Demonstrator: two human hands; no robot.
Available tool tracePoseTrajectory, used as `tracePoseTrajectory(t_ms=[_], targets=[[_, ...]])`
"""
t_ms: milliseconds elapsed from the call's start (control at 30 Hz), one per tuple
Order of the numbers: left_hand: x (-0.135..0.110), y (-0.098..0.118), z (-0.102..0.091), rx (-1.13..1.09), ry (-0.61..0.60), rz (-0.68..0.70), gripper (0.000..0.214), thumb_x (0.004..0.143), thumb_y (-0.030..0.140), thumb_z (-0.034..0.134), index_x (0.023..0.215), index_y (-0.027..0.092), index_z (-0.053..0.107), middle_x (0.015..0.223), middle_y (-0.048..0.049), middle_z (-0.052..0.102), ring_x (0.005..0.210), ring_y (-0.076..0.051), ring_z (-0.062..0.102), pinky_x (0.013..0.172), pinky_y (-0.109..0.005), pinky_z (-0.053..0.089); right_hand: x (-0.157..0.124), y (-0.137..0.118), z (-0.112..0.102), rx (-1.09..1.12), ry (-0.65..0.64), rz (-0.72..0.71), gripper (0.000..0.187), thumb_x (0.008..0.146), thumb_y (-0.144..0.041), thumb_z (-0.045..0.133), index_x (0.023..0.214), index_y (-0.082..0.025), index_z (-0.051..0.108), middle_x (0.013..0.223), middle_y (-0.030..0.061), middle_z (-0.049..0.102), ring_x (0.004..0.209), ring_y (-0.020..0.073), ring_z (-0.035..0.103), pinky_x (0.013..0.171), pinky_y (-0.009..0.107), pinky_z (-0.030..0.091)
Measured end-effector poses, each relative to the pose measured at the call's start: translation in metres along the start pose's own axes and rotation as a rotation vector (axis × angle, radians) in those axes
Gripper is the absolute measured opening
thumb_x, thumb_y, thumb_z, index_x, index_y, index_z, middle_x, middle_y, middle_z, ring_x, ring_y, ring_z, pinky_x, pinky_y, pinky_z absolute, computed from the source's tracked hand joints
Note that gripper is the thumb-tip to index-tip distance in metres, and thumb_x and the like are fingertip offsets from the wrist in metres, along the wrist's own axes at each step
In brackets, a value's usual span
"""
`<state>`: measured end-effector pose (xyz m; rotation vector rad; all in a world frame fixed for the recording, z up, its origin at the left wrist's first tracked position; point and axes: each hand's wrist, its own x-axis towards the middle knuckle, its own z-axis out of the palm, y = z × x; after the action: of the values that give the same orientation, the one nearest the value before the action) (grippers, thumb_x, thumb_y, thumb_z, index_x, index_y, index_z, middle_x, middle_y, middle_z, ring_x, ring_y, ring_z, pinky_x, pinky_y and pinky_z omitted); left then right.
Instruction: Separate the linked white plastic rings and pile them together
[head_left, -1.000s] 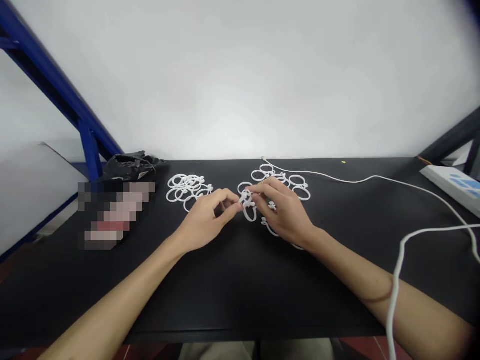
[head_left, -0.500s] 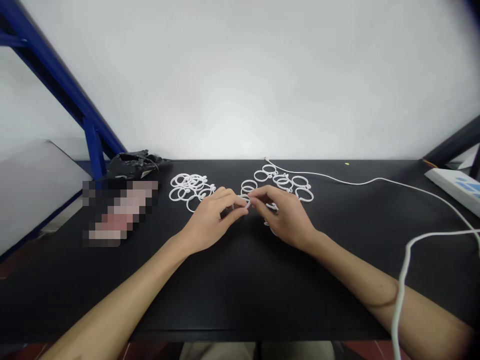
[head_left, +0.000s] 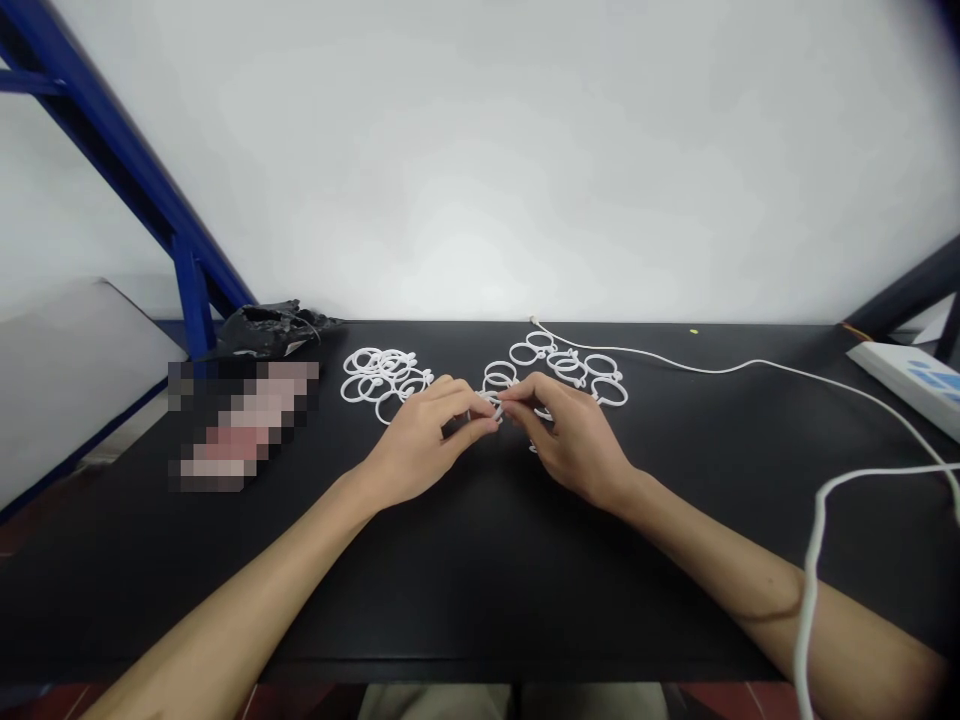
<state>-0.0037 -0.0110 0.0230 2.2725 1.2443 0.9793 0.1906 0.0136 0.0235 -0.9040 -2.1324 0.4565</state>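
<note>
My left hand [head_left: 424, 440] and my right hand [head_left: 574, 435] meet over the middle of the black table, fingertips pinched close together. Between them they hold a small white curtain ring [head_left: 498, 411], mostly covered by the fingers. Just behind the fingertips lie more white rings [head_left: 500, 366]. A heap of white curtain rings [head_left: 362, 388] with small eyelets overlaps beside my left hand. Another loose group of rings [head_left: 609, 391] spreads behind my right hand, some partly hidden by it.
A white cable [head_left: 757, 362] runs along the back right, and a thicker stretch loops over my right forearm. A white box with blue marks [head_left: 915, 380] sits at the right edge. Back left are a crumpled black plastic bag [head_left: 270, 328] and a blurred-out patch. Blue frame bars [head_left: 135, 170] rise left.
Both hands stay almost in place, with the fingertips shifting slightly around the held ring. The whole view has moved very slightly.
</note>
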Motion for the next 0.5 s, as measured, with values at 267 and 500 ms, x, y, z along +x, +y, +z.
tracePoseTrajectory(t_ms=[267, 500], targets=[[0.0037, 0.005, -0.0044, -0.206, 0.106, -0.187, 0.022, 0.092, 0.04, 0.056, 0.087, 0.022, 0.067, 0.082, 0.0001, 0.064, 0.076, -0.016, 0.056, 0.071, -0.028, 0.043, -0.003, 0.0067, 0.0001, -0.167, -0.057, 0.021, 0.029, 0.087, -0.041, 0.063, 0.105, -0.021, 0.055, 0.102, 0.0078, 0.065, 0.09, 0.0214, 0.063, 0.073, 0.034, 0.052], [0.0049, 0.0062, -0.0072, -0.367, 0.129, -0.289, 0.023, 0.089, 0.043, 0.059, 0.087, 0.022, 0.069, 0.085, -0.0002, 0.068, 0.083, -0.017, 0.061, 0.074, -0.028, 0.047, -0.0051, 0.0038, 0.0063, -0.198, -0.141, -0.102, 0.012, 0.09, -0.031, 0.061, 0.097, -0.021, 0.06, 0.094, 0.0043, 0.061, 0.078, 0.0155, 0.059, 0.069, 0.029, 0.049]])
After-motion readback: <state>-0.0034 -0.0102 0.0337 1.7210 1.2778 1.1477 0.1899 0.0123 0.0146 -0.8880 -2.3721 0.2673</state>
